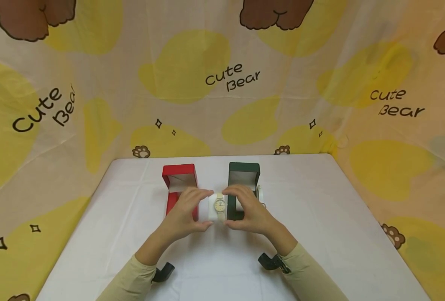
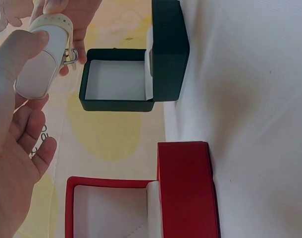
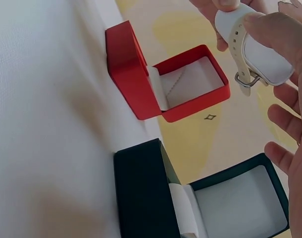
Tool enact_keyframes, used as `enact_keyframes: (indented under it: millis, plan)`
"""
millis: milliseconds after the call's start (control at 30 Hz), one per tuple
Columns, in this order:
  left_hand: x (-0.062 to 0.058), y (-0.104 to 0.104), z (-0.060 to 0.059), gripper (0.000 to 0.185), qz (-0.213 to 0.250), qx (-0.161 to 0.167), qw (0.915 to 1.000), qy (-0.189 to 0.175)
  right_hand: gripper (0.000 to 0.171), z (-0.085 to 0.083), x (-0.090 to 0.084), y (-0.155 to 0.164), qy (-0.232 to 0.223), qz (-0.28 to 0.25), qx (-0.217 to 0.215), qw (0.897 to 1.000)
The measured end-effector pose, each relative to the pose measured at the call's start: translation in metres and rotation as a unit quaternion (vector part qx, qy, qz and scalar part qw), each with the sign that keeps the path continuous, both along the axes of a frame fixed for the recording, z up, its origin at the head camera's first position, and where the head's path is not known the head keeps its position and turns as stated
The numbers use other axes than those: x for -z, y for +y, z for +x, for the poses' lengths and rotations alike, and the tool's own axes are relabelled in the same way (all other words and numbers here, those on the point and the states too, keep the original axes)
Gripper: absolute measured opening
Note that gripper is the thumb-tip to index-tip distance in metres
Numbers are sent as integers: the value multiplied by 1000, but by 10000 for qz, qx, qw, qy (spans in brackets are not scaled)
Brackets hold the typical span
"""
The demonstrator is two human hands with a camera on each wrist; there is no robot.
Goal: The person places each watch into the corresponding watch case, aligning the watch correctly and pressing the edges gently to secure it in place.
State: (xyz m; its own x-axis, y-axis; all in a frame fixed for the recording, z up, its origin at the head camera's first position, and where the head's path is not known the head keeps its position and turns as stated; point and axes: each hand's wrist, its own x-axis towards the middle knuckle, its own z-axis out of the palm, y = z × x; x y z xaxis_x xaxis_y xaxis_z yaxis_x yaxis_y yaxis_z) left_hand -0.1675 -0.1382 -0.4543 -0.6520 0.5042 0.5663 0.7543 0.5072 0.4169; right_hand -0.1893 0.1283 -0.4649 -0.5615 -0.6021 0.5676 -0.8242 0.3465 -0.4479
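While "Cute Bear" backs them, hands [image 1: 185,211] [image 1: 246,209] hold watch [image 1: 219,205].

White table [image 1: 320,217], yellow "Cute Bear" cloth backdrop [image 1: 222,83] on three sides

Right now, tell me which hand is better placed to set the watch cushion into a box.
Either could, but probably the right hand. Both hands hold the white cushion with the watch between the boxes; the right lies directly over the open green box, while the left hand covers the red box.

White table [image 1: 320,217]: red box [image 1: 180,184], green box [image 1: 244,184].
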Motion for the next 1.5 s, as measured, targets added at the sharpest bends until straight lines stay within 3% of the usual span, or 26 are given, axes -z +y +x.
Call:
enact_keyframes:
  millis: [233, 867, 1500]
  plan:
    - [2, 3, 2, 79, 58, 102, 9999, 111, 80, 1, 2, -1, -98, -113, -192, 9997]
    - [5, 6, 2, 82, 195, 215, 9995, 153, 82, 0, 6, -4, -75, -105, -42, 9999]
    - [5, 7, 0, 81, 146, 220, 9996, 126, 83, -1, 6, -7, 221, -13, 31, 9998]
